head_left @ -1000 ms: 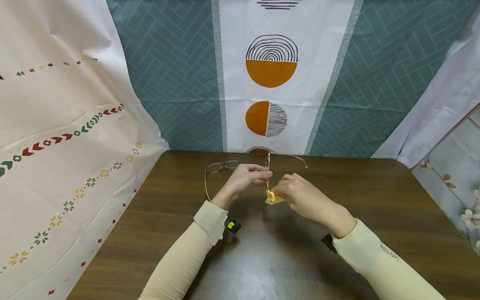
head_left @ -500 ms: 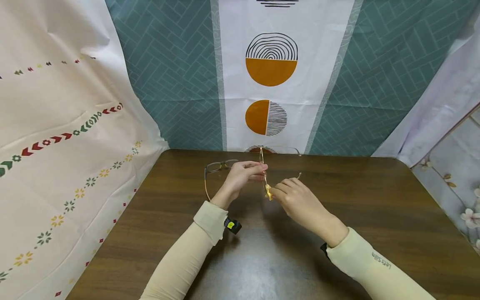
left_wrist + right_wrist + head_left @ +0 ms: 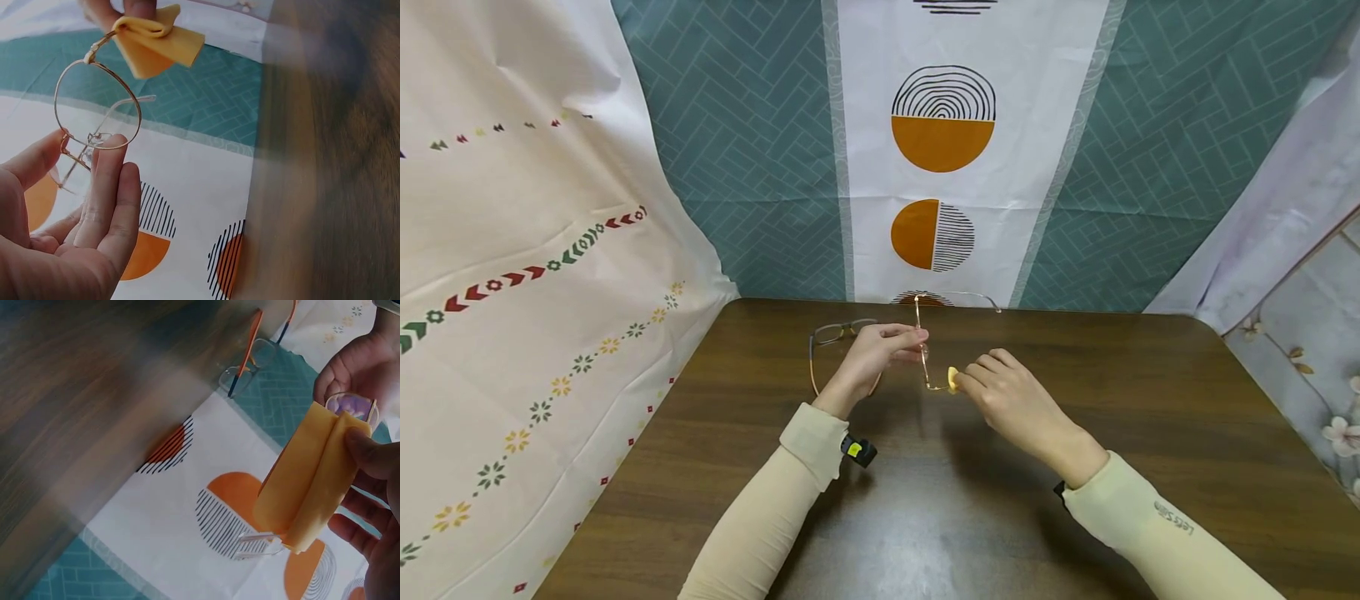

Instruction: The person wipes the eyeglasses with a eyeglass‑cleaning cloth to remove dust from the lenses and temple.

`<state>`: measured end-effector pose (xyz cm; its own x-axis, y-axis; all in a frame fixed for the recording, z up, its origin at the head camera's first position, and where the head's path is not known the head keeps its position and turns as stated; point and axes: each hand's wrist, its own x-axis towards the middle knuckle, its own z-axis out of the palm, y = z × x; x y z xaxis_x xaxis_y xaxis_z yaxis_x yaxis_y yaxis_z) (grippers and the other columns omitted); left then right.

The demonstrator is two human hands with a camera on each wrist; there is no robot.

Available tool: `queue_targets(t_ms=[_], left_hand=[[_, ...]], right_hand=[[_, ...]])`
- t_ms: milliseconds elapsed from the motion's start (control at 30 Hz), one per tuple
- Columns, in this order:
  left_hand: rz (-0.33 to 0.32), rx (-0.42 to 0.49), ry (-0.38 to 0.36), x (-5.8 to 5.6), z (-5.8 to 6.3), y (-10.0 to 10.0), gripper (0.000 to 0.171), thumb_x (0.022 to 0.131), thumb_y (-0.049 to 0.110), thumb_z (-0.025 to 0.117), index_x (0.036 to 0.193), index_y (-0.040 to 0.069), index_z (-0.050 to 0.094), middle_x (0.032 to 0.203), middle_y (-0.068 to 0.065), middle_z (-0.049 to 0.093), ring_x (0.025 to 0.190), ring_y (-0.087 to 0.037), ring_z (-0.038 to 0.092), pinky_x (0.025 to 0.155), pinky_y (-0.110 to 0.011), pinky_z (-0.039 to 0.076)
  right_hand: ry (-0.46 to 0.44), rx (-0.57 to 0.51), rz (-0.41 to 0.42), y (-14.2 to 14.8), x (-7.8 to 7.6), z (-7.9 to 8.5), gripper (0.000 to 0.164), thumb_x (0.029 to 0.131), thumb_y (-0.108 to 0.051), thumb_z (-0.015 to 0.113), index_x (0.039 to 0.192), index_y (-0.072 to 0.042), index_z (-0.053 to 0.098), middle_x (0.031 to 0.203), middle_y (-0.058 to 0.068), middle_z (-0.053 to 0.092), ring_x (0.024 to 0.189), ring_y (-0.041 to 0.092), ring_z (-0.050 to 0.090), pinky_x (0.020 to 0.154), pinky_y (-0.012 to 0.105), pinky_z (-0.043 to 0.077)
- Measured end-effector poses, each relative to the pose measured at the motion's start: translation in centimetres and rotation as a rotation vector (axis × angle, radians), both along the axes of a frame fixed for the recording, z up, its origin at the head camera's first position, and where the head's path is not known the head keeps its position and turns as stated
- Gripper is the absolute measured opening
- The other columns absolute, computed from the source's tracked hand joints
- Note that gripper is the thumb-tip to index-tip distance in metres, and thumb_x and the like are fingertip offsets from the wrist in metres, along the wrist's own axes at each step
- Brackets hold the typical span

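My left hand [image 3: 876,354] pinches a pair of thin gold-rimmed glasses [image 3: 139,112] at the bridge, between thumb and fingers, holding them upright above the table. Their far temple [image 3: 970,293] sticks out to the right. Folded over the near temple is a yellow cleaning cloth [image 3: 306,481], which my right hand [image 3: 1011,396] grips with thumb and fingers. In the left wrist view, the cloth [image 3: 162,44] sits just past the hinge, apart from the lens. The right wrist view shows clear temple tips [image 3: 259,537] beyond the cloth; most of the near temple is covered.
A second pair of glasses [image 3: 812,358], dark-framed with orange-brown temples, lies unfolded on the brown wooden table [image 3: 737,467], partly behind my left hand. A patterned curtain [image 3: 760,167] hangs along the table's back edge, with a cream cloth [image 3: 550,250] at the left.
The yellow cloth has gone from the near lens to the near temple, my right hand moving slightly right. My left hand and the gold-rimmed glasses have shifted a little left.
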<state>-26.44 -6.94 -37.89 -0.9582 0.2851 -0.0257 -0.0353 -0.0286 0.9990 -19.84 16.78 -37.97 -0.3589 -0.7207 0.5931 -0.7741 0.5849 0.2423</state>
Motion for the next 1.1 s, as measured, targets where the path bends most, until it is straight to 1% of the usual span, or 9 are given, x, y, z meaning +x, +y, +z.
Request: queue_targets(t_ms=[67, 133, 300, 400, 500, 733, 900, 1000, 1100], left_hand=[[-0.014, 0.016, 0.006, -0.1, 0.0, -0.2, 0.034, 0.099, 0.019, 0.073, 0.121, -0.006, 0.070, 0.101, -0.012, 0.075, 0.091, -0.028, 0.077, 0.105, -0.052, 0.050], [-0.019, 0.030, 0.003, -0.1, 0.0, -0.5, 0.034, 0.099, 0.018, 0.072, 0.123, -0.006, 0.069, 0.101, -0.011, 0.076, 0.091, -0.028, 0.077, 0.107, -0.052, 0.049], [-0.025, 0.015, 0.002, -0.3, 0.0, -0.9, 0.034, 0.100, 0.020, 0.071, 0.124, -0.004, 0.069, 0.101, -0.009, 0.077, 0.087, -0.018, 0.076, 0.109, -0.052, 0.047], [-0.037, 0.015, 0.003, -0.4, -0.1, -1.0, 0.035, 0.100, 0.021, 0.071, 0.124, -0.004, 0.069, 0.101, -0.010, 0.077, 0.086, -0.017, 0.076, 0.108, -0.052, 0.047], [-0.053, 0.014, 0.010, -0.5, -0.1, -1.0, 0.035, 0.101, 0.021, 0.071, 0.125, -0.004, 0.068, 0.101, -0.010, 0.077, 0.087, -0.018, 0.077, 0.107, -0.048, 0.049], [-0.092, -0.010, 0.017, -0.6, 0.0, -1.4, 0.039, 0.102, 0.022, 0.070, 0.129, -0.005, 0.067, 0.100, -0.008, 0.078, 0.090, -0.019, 0.075, 0.102, -0.040, 0.054], [-0.120, -0.026, 0.009, -0.6, 0.0, -1.7, 0.041, 0.102, 0.024, 0.069, 0.132, -0.004, 0.066, 0.103, -0.008, 0.078, 0.093, -0.021, 0.074, 0.106, -0.043, 0.051], [-0.123, -0.023, 0.004, -0.6, 0.0, -1.7, 0.038, 0.102, 0.025, 0.069, 0.130, -0.002, 0.068, 0.103, -0.007, 0.078, 0.095, -0.022, 0.074, 0.108, -0.045, 0.049], [-0.121, -0.014, 0.002, -0.6, -0.1, -1.7, 0.036, 0.102, 0.024, 0.069, 0.128, 0.000, 0.069, 0.102, -0.007, 0.078, 0.097, -0.023, 0.075, 0.108, -0.045, 0.049]], right_hand=[[-0.001, -0.013, 0.001, 0.4, 0.0, -0.1, 0.025, 0.079, 0.000, 0.087, 0.097, -0.003, 0.070, 0.086, 0.005, 0.070, 0.082, 0.024, 0.063, 0.085, 0.041, 0.052], [-0.006, -0.033, 0.002, 0.7, -0.1, -0.1, 0.024, 0.079, -0.001, 0.087, 0.097, -0.003, 0.071, 0.085, 0.004, 0.070, 0.081, 0.024, 0.063, 0.084, 0.040, 0.052], [-0.025, -0.087, 0.014, 1.6, -0.2, -0.2, 0.025, 0.078, -0.003, 0.088, 0.098, -0.003, 0.073, 0.086, 0.004, 0.073, 0.081, 0.023, 0.066, 0.082, 0.040, 0.053], [-0.043, -0.124, 0.022, 2.1, -0.4, -0.3, 0.025, 0.077, -0.003, 0.088, 0.098, -0.003, 0.075, 0.088, 0.003, 0.074, 0.081, 0.022, 0.067, 0.081, 0.041, 0.053], [-0.069, -0.161, 0.028, 2.6, -0.5, -0.3, 0.025, 0.077, -0.002, 0.087, 0.099, -0.002, 0.076, 0.089, 0.003, 0.075, 0.082, 0.022, 0.068, 0.081, 0.041, 0.053], [-0.180, -0.298, 0.086, 3.8, -0.5, -0.3, 0.027, 0.074, 0.004, 0.087, 0.099, -0.004, 0.079, 0.091, 0.000, 0.077, 0.083, 0.019, 0.070, 0.084, 0.037, 0.051], [-0.269, -0.380, 0.133, 4.6, -0.8, -0.4, 0.035, 0.070, 0.008, 0.085, 0.102, -0.004, 0.079, 0.096, -0.001, 0.078, 0.085, 0.019, 0.070, 0.090, 0.029, 0.046], [-0.313, -0.416, 0.135, 5.1, -1.0, -0.6, 0.039, 0.067, 0.012, 0.085, 0.102, -0.005, 0.079, 0.096, 0.000, 0.078, 0.085, 0.019, 0.070, 0.091, 0.024, 0.044], [-0.361, -0.455, 0.122, 5.7, -1.1, -0.9, 0.039, 0.068, 0.015, 0.084, 0.101, -0.005, 0.080, 0.094, 0.000, 0.078, 0.085, 0.019, 0.069, 0.090, 0.021, 0.044]])
